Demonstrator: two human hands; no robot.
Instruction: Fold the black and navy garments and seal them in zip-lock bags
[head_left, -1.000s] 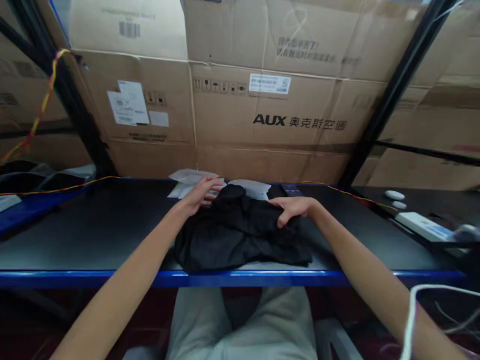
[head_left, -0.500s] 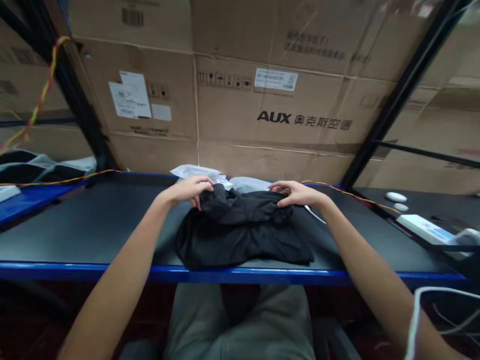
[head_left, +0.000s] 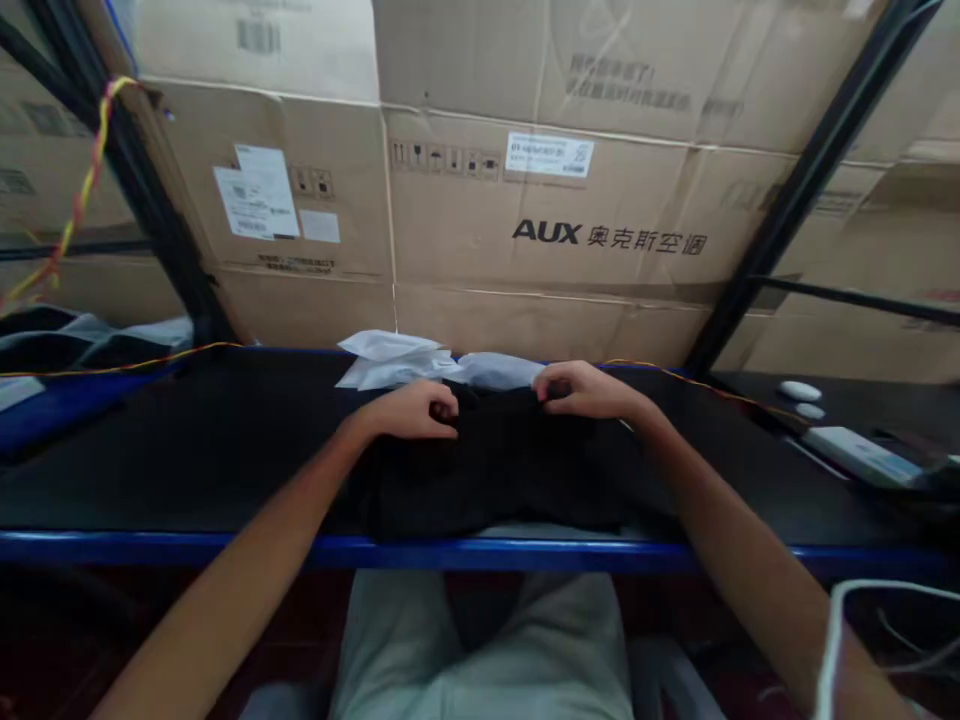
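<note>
A black fabric garment lies spread at the front middle of the dark tabletop; its exact kind is hard to tell in the dim light. At its far left edge, my left hand has its fingers curled closed on the cloth. My right hand pinches the same far edge farther to the right, thumb against fingers. Just beyond the hands rest white plastic packets, with another pale packet beside them.
Large cardboard boxes stand behind the table. Dark metal posts rise at both sides. A red-yellow twisted wire hangs at left. On the right are a white power strip and a small white oval object.
My left hand has moved right and slightly nearer along the cloth. The bunched upper layer now lies flatter, and more of the white packets shows. My right hand stays nearly in place.
</note>
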